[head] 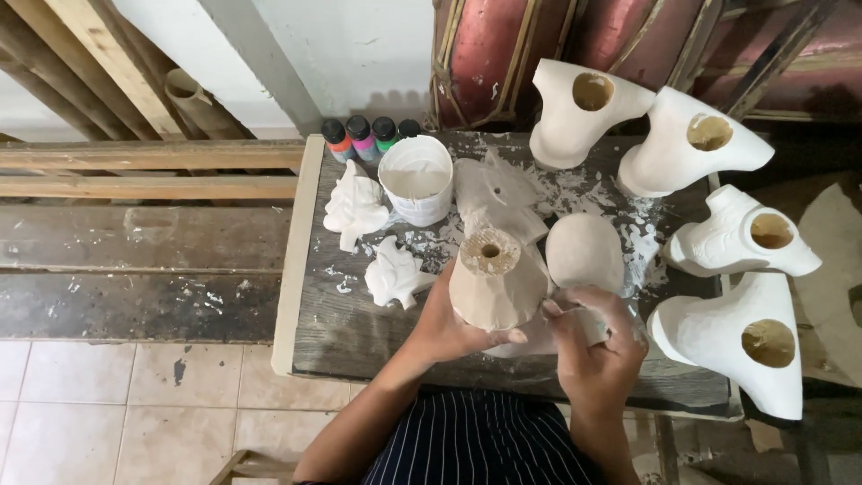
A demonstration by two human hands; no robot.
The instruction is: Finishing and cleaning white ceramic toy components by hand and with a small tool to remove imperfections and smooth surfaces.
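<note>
Left hand [449,328] is wrapped around a tan clay figure [496,283], fingers closed on its lower side, right in the middle of the frame over the worn table [350,332]. Right hand [593,346] is curled shut beside it, touching the piece. White paint tub [416,180] and small paint bottles [364,136] sit upper middle, white figures [718,238] at right.
</note>
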